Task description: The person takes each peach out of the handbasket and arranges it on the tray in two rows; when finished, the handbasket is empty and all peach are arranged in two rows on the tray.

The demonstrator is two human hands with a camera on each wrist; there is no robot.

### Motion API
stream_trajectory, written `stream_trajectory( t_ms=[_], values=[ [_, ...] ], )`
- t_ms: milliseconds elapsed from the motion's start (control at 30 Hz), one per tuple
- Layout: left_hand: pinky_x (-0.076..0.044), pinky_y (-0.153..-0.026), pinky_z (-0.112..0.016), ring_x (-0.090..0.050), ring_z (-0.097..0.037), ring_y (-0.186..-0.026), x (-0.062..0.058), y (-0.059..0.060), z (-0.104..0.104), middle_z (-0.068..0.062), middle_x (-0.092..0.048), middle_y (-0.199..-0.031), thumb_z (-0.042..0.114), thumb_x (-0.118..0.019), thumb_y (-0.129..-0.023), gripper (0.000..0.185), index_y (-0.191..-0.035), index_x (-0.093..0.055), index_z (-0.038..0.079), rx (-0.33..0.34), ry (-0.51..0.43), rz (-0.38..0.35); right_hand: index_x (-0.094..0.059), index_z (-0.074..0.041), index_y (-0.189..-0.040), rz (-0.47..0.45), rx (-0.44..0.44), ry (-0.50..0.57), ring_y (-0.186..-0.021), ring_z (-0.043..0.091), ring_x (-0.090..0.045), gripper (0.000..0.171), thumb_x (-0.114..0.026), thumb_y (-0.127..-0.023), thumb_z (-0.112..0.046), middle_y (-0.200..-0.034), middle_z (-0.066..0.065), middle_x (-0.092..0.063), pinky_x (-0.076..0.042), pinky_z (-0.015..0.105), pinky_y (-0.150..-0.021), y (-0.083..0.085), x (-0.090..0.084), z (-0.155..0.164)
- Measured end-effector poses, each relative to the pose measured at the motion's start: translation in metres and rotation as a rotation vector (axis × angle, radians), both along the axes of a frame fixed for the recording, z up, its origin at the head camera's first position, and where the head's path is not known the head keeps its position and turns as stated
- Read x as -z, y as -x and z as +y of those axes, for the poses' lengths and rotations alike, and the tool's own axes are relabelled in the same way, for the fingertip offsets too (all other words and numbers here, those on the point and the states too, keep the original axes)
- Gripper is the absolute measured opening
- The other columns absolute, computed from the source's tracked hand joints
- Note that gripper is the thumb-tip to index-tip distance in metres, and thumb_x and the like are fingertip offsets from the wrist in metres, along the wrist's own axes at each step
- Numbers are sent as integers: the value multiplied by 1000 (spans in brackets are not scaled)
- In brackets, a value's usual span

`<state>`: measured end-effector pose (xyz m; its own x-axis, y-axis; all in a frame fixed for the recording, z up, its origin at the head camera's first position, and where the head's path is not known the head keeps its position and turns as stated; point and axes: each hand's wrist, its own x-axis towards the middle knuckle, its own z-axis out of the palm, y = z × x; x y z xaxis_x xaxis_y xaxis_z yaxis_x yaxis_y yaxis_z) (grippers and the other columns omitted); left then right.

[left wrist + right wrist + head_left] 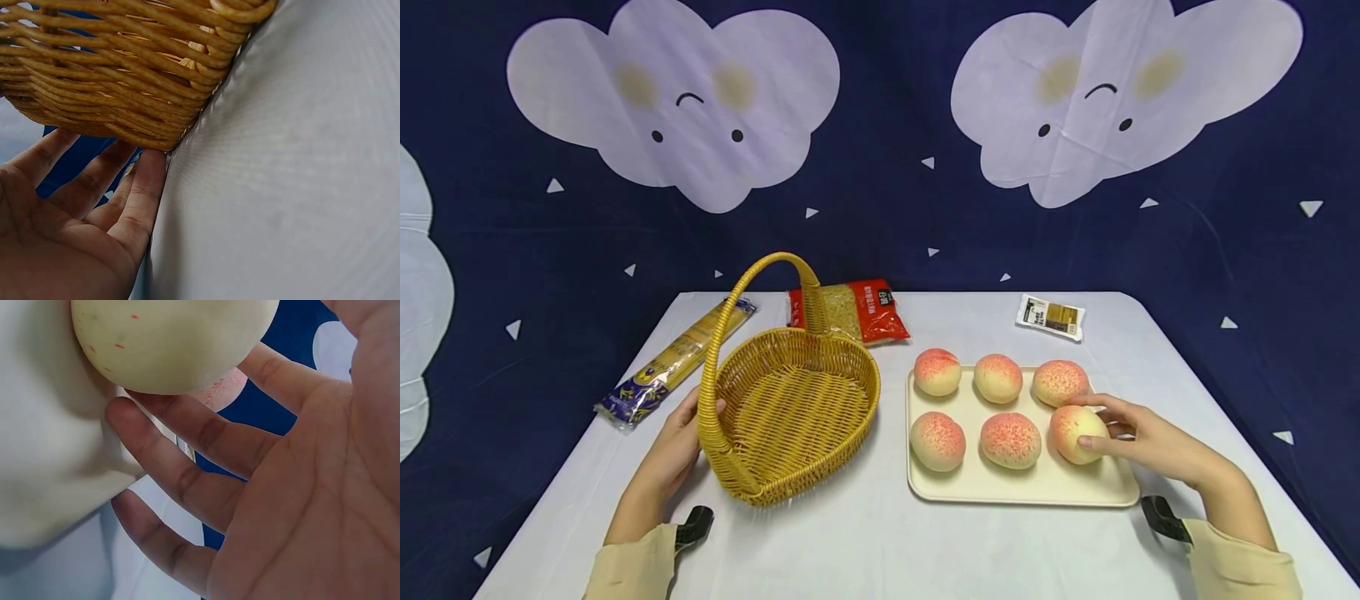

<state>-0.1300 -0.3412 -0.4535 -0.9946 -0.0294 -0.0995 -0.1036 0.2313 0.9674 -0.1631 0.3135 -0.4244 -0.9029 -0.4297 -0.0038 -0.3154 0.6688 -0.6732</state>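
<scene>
Resting against the outer wall of the yellow woven wicker basket with a tall arched handle (790, 400), the left hand (676, 450) had its fingers (145, 187) straight and relaxed, and they touched the weave low near the white tabletop (865, 533). The basket stood upright on the left half of the tabletop, just beside the cream rectangular plastic tray (1022, 487). The right hand (1138, 437) gripped the round peach-shaped bun with a pink speckled top (1075, 432) at the front right of the tray, the fingers (187, 444) and thumb curled around it; the bun was on the tray. Five other pink speckled buns (997, 377) sat on the same tray in two rows. Behind the basket lay a red bag of small pasta (850, 310), a long yellow and blue packet of spaghetti (673, 362) lay to the left, and a small white packet (1051, 317) lay at the far edge.
</scene>
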Motion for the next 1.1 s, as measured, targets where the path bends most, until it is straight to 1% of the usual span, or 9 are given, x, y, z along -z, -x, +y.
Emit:
stream_trajectory(
  t_ms=[100, 267, 367, 533, 633, 767, 867, 933, 1100],
  values=[
    [-42, -96, -9, -40, -4, -132, 0, 0, 0, -15, -30, -169, 35, -50, -115, 63, -170, -27, 13, -1, 3, -7, -60, -13, -148, -12, -2, 14, -108, -4, -63, 56, -81, -97, -22, -133, 9, -70, -54, 22, -88, 0, 0, 0],
    [-42, -96, -9, -41, -5, -131, -1, -1, 0, -14, -31, -167, 34, -50, -115, 63, -169, -28, 12, 3, -3, -3, -57, -10, -151, -77, -16, 62, -101, 2, -69, 60, -80, -97, -19, -135, 15, -67, -53, 21, -85, 0, 0, 1],
    [-43, -96, -10, -43, -5, -130, 0, -1, -1, -15, -32, -165, 35, -51, -115, 63, -169, -28, 11, 8, -6, 1, -55, -7, -147, -111, -20, 98, -101, 4, -71, 58, -81, -96, -16, -132, 13, -68, -53, 20, -86, -1, 2, 2],
    [-44, -96, -10, -44, -5, -130, 1, -1, -1, -15, -33, -164, 38, -51, -115, 65, -169, -27, 10, 14, -1, 9, -53, -4, -135, -121, -1, 161, -106, 1, -68, 54, -83, -91, -8, -124, 5, -67, -51, 17, -88, -3, 7, 5],
    [-43, -96, -10, -42, -6, -132, 1, 0, -1, -15, -31, -166, 39, -50, -115, 66, -170, -26, 12, 15, -3, 5, -53, 0, -140, -103, -5, 164, -107, 0, -67, 59, -83, -90, -8, -124, 1, -65, -51, 16, -88, -5, 9, 8],
    [-42, -96, -9, -39, -8, -135, 0, -1, 0, -17, -28, -169, 38, -50, -115, 67, -171, -24, 14, 11, -5, -8, -53, 1, -149, -88, -15, 173, -108, -3, -67, 67, -84, -90, -8, -129, -16, -65, -51, 15, -88, -8, 11, 9],
    [-42, -96, -9, -39, -9, -135, 0, -1, 0, -16, -28, -169, 38, -50, -115, 66, -171, -25, 14, 7, -5, -12, -53, 4, -146, -63, -18, 222, -111, -5, -67, 66, -84, -88, -3, -130, -27, -61, -51, 14, -89, -10, 14, 7],
    [-42, -96, -9, -40, -8, -134, 0, -1, 0, -16, -29, -169, 38, -50, -115, 66, -170, -26, 13, 3, -1, -8, -50, 4, -143, -48, -20, 249, -113, -7, -64, 67, -85, -86, -1, -129, -25, -61, -50, 12, -91, -11, 16, 6],
    [-43, -95, -9, -40, -10, -134, 0, 0, 0, -16, -30, -168, 37, -50, -115, 64, -170, -26, 13, -2, -6, -13, -45, -1, -137, -53, -2, 214, -114, -9, -60, 73, -90, -79, -2, -126, -3, -63, -49, 11, -92, -15, 16, 5]
  ],
)
